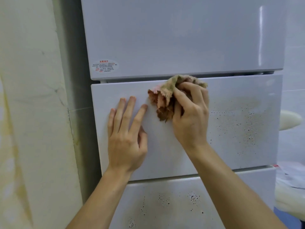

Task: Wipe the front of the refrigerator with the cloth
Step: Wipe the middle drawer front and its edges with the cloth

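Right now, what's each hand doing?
Left hand: open, fingers flat on the refrigerator's middle drawer front.
Right hand: gripping the bunched cloth.

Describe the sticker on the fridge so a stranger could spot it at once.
Start at the white refrigerator, its front split into three stacked panels. In the lower left corner of the top panel sits the sticker, a pale oval. Unlike the dark speckles lower down, it carries red printed text.

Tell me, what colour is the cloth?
The cloth is pinkish-brown and olive, seen in the head view.
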Demonstrator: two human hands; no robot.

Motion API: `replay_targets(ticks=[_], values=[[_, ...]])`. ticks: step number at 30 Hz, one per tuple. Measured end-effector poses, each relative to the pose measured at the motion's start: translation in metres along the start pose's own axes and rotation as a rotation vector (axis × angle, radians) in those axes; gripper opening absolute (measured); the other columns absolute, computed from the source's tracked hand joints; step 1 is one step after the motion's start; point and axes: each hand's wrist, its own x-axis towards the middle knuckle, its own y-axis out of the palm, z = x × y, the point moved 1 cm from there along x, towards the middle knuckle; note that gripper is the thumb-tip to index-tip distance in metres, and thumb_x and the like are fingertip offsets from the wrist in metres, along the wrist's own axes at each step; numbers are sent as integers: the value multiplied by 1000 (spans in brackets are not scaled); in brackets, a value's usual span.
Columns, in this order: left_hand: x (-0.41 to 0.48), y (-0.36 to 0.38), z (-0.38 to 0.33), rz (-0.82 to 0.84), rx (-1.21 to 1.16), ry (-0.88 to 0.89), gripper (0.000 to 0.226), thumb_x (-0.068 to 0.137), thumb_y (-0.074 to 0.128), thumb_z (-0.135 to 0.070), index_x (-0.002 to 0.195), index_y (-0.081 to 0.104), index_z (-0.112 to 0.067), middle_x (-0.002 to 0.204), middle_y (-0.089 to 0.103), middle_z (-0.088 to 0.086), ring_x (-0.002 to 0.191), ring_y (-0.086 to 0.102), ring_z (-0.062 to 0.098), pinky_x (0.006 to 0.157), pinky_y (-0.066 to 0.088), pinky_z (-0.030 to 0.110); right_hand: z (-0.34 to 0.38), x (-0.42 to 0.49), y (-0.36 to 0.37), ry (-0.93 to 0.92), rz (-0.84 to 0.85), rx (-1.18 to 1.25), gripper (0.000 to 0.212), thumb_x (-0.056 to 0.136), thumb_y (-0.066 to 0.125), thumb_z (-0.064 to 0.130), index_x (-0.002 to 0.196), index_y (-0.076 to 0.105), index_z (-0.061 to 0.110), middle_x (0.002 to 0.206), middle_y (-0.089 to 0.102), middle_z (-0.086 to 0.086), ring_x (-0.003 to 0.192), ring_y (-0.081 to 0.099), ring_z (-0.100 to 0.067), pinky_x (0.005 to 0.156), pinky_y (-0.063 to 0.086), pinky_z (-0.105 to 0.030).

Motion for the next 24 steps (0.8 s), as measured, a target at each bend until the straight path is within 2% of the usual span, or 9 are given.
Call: replay_targets(ticks=[2,5,9,12,16,20,24], values=[[-1,1,-1,-14,8,-1,58,97,48,-9,155,51,-14,168,37,13,161,25,32,132,15,53,-2,-20,-1,-22,-2,-9,27,101,59,5,121,76,9,122,67,-12,117,49,-26,98,49,-46],[-1,2,-1,-19,20,1,59,95,48,-7,153,53,-12,167,38,15,159,27,35,132,15,52,-17,-76,-12,-79,26,-20,24,94,62,1,111,79,5,116,69,-16,112,55,-30,98,46,-43],[-1,3,-6,-32,23,-18,57,96,49,-8,153,53,-11,168,37,15,160,26,34,132,13,51,-32,-157,-34,-118,135,-29,22,91,59,10,111,67,16,119,60,-4,110,55,-28,98,40,-36],[0,3,-9,-23,27,-36,58,95,55,-11,153,53,-10,168,36,15,160,25,33,132,12,51,-38,-178,-45,-150,192,-40,18,99,54,15,115,63,19,122,57,1,112,54,-24,97,43,-35],[2,5,-16,-1,26,-32,62,92,60,-13,153,53,-11,168,35,15,160,24,32,132,12,53,-44,-151,-50,-197,226,-69,23,99,57,12,114,75,12,124,59,-3,113,56,-26,94,46,-39],[4,11,-27,37,31,-3,65,91,59,-24,155,51,-14,170,33,14,160,24,34,131,13,59,-44,-62,-44,-65,106,-79,25,99,57,5,112,79,4,116,67,-18,111,52,-32,96,48,-46],[5,16,-33,33,29,-21,67,90,59,-31,154,52,-12,169,33,15,160,24,33,129,10,63,-40,29,-31,44,36,-36,34,98,55,-1,120,78,9,117,65,-14,114,50,-36,100,47,-49]])
